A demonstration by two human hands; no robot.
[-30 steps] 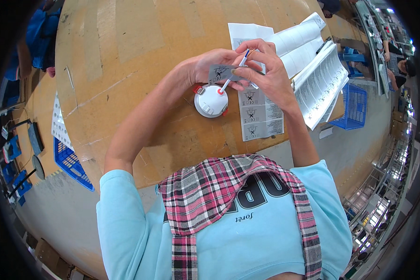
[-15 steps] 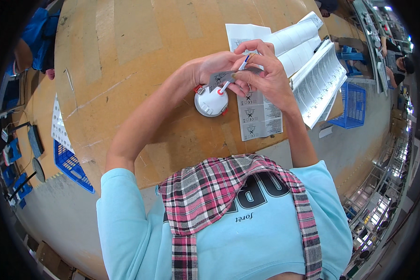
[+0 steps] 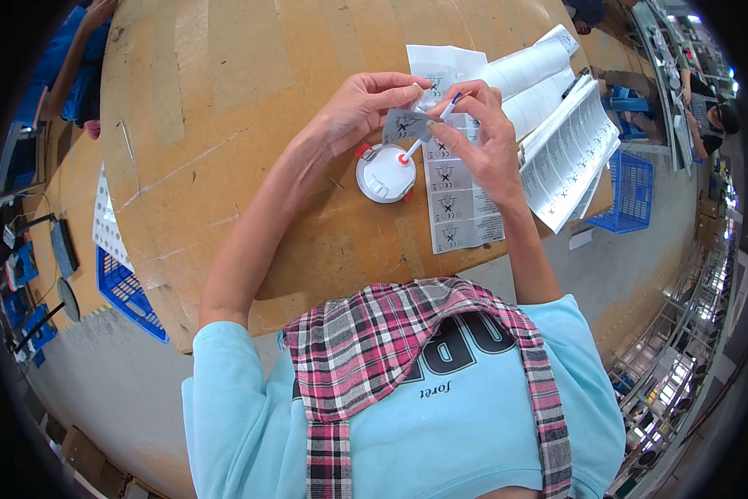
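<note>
A round white downlight (image 3: pixel 384 176) with red-tipped spring clips lies on the table, back side up. From its red grommet a white cable (image 3: pixel 414 151) rises to my right hand (image 3: pixel 484 143), whose thumb and fingers pinch it just below blue and brown wire ends. A small grey printed label (image 3: pixel 406 126) hangs at the cable, by my right thumb. My left hand (image 3: pixel 359 110) pinches a clear, shiny piece of film (image 3: pixel 428 98) above the label; whether the two are joined I cannot tell. Beneath my right hand runs a sheet of similar labels (image 3: pixel 449 204).
Rolled and curled label sheets (image 3: pixel 569 150) lie at the table's right, with a dark pen on them. A thin bent metal rod (image 3: pixel 127 141) is at the left. Blue crates (image 3: pixel 628 191) stand beyond the table edges. Other people sit at the far left and far right.
My left hand has drawn up and back from the downlight, its fingertips now at the clear film. The label shows more fully. The downlight has shifted slightly right.
</note>
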